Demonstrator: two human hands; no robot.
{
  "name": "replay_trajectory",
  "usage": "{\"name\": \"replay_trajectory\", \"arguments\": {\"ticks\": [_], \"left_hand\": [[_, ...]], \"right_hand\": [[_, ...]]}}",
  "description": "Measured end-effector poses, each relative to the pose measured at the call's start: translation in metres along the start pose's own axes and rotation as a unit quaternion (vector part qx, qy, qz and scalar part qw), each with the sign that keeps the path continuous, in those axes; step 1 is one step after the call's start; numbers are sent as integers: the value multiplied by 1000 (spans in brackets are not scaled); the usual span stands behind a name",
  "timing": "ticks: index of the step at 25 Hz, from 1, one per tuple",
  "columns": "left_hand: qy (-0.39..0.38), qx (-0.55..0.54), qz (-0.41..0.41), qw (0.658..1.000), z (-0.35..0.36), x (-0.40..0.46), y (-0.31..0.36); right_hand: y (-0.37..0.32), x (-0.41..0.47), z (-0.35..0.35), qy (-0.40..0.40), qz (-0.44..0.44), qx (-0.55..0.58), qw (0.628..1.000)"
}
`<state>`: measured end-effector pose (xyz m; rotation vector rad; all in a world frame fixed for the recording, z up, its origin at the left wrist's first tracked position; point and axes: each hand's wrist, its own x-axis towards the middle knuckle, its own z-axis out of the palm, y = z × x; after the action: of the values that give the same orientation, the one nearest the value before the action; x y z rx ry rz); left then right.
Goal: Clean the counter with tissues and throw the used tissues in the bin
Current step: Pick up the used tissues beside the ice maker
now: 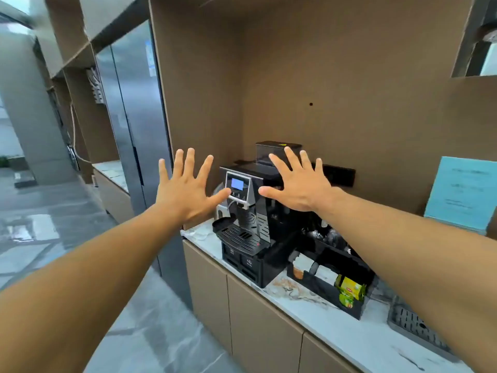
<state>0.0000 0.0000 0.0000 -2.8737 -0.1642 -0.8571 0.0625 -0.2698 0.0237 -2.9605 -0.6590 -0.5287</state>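
Both my arms are stretched out in front of me, palms away, fingers spread wide. My left hand (185,185) hovers in the air left of the coffee machine, holding nothing. My right hand (298,181) is raised in front of the machine's top, also holding nothing. Below them runs the white marble counter (330,329) with brown streaks near its front edge. No tissue and no bin are in view.
A black coffee machine (247,224) stands at the counter's left end. Beside it sits a black organiser (330,275) with cups and yellow-green tea packets. A metal drain grate (414,324) lies at the right. A blue notice (462,192) leans on the wall. A tall fridge (134,117) stands left.
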Motion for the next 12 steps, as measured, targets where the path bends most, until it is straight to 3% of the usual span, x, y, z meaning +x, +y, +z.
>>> {"name": "replay_trajectory", "arguments": {"ticks": [12], "left_hand": [[-41, 43, -60, 996, 72, 2, -141]], "right_hand": [[-134, 110, 87, -7, -85, 22, 996]]}}
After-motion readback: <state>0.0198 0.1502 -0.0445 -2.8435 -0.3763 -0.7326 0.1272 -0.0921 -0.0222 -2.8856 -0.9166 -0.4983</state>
